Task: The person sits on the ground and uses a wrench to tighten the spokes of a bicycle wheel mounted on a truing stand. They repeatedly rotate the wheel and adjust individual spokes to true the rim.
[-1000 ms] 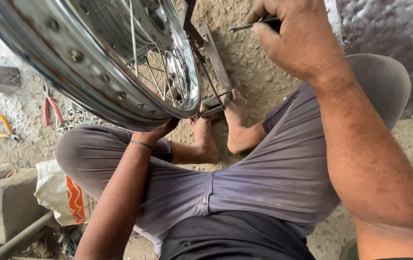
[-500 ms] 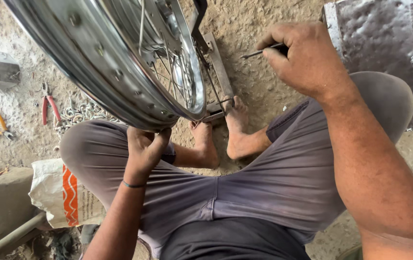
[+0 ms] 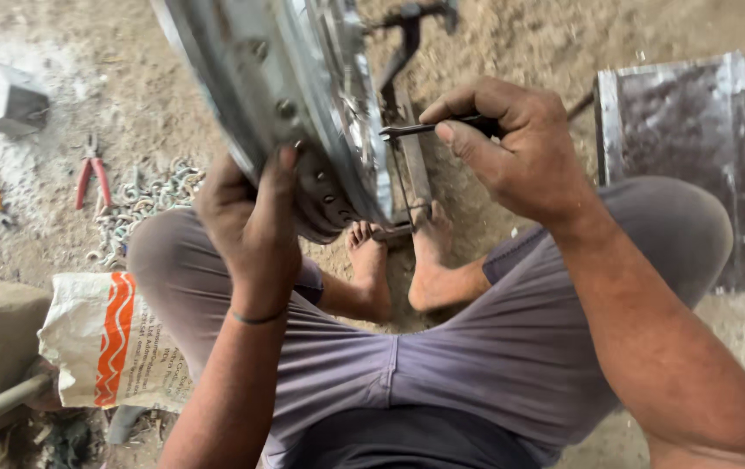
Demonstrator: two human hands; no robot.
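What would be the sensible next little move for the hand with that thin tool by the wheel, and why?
Probably to ease the thin dark tool a touch further in toward the wheel rim. The right hand pinches it with its tip just at the rim's edge, while the left hand grips the rim from below, which looks like it steadies the wheel.

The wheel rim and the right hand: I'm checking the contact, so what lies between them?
In the head view, a thin dark tool bridges them: the right hand pinches it, its tip at the wheel rim.
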